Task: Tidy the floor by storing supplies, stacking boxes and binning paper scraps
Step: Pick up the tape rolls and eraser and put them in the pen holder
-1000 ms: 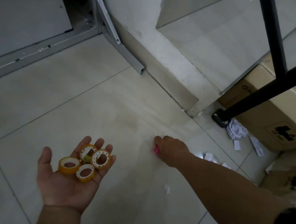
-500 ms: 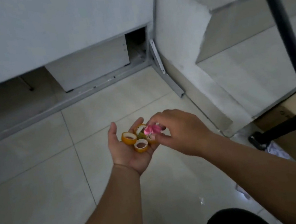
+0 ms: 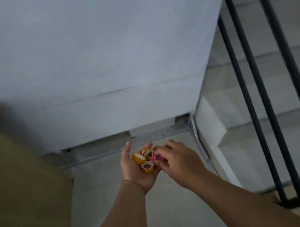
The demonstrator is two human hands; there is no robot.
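At the far left of the left hand stood a large brown cardboard box (image 3: 18, 183) on the pale tiled floor (image 3: 103, 195), well apart from both arms. Behind the left hand rose a plain white wall panel (image 3: 98, 62).

The left hand (image 3: 134, 171) was held palm up, with the fingers relaxed and a little cupped like a tray, not closed around anything. On it lay 3 small yellow rolls of clear tape (image 3: 138, 158), close together, with their holes turned mostly upward.

At the right edge of the left hand, touching the rolls, was a small pink object (image 3: 153, 157). The picture was too blurred to tell what it was or how its long side ran. The right hand (image 3: 178, 161), just right of the left hand, pinched this pink object between thumb and fingertips.

In my judgement the next move depended on this: the pink object was above the left hand's fingers, to the left of the right hand, so the right hand had only to let it go for it to join the rolls.

Well to the right of the left hand stood a black metal stair railing (image 3: 259, 115).
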